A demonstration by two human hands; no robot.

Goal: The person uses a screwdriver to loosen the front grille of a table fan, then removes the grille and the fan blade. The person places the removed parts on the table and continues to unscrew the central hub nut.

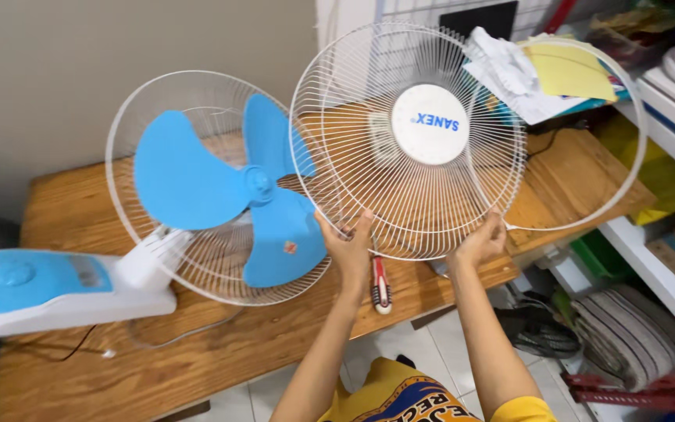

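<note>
Front grille (408, 141) off the fan (220, 191), gripped at its lower rim by left hand (349, 246) and right hand (480, 241); blades (189, 180) exposed, fan lying on counter (220, 336).

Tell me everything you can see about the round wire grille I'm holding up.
The front fan grille is a round white wire guard with thin radial spokes and a plain white centre disc. It looks like coated metal. It is detached and held tilted above the wooden table, the left hand and right hand gripping its lower rim.
</note>
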